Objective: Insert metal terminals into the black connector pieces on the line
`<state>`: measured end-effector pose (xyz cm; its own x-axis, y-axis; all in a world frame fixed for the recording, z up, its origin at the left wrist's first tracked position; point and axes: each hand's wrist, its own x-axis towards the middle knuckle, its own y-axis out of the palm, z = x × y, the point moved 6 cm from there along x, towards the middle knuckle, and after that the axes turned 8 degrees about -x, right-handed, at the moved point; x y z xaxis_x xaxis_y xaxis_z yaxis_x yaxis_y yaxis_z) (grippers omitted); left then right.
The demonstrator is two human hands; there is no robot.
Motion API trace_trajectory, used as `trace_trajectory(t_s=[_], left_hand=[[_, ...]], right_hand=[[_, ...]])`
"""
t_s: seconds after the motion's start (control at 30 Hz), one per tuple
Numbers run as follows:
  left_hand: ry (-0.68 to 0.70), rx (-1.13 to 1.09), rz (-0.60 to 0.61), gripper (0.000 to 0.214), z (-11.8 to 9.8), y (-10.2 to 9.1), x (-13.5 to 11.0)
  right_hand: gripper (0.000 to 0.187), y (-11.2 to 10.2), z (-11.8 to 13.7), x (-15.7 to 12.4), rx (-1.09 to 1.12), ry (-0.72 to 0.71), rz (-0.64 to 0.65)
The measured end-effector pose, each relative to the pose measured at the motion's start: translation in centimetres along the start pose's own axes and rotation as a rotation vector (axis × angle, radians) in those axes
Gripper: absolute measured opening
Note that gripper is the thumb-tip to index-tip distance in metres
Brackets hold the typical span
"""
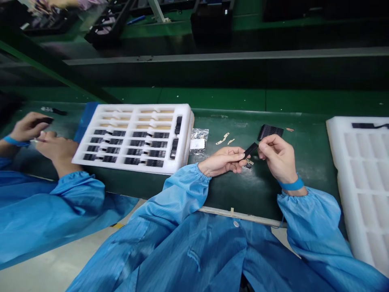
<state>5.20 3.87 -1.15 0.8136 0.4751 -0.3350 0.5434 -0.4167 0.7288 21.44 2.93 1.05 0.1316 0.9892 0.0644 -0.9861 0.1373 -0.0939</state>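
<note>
Between the thumb and fingers of my left hand (223, 161) is a small flat black strip (251, 150), tilted up to the right. My right hand (278, 156) is closed in a pinch close by the strip's upper end; whatever its fingertips hold is too small to make out. Under the strip, a small metallic-looking piece (249, 163) lies on the green mat, partly covered by my left fingers. Just behind my right hand rests a black ribbed block (269, 131), perhaps a stack of thin parts. Thin cream-coloured strips (223, 139) lie beyond my left hand.
A white foam tray (184, 142) with black parts in several slots stands to the left, beside a clear plastic bag (199, 140). Another foam tray (333, 140) is at the right edge. A co-worker's hands (56, 147) work at the far left. Black bins (212, 18) stand at the back.
</note>
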Motion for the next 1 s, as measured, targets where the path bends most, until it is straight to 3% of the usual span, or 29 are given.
trace_trajectory(t_s=[0.4,0.8,1.0], left_hand=[[-0.057,0.058,-0.023,0.048,-0.4,0.4,-0.4],[-0.028,0.124,-0.068,0.047,-0.5,-0.3,-0.5],[-0.041,0.136,-0.005,0.046,-0.3,0.0,-0.5]], right_hand=[[0.033,0.1,1.2,0.1,-0.185,0.014,-0.065],[0.031,0.2,-0.3,0.5,-0.114,0.090,0.005],[0.025,-1.1,-1.7,1.0,-0.028,0.124,-0.087]])
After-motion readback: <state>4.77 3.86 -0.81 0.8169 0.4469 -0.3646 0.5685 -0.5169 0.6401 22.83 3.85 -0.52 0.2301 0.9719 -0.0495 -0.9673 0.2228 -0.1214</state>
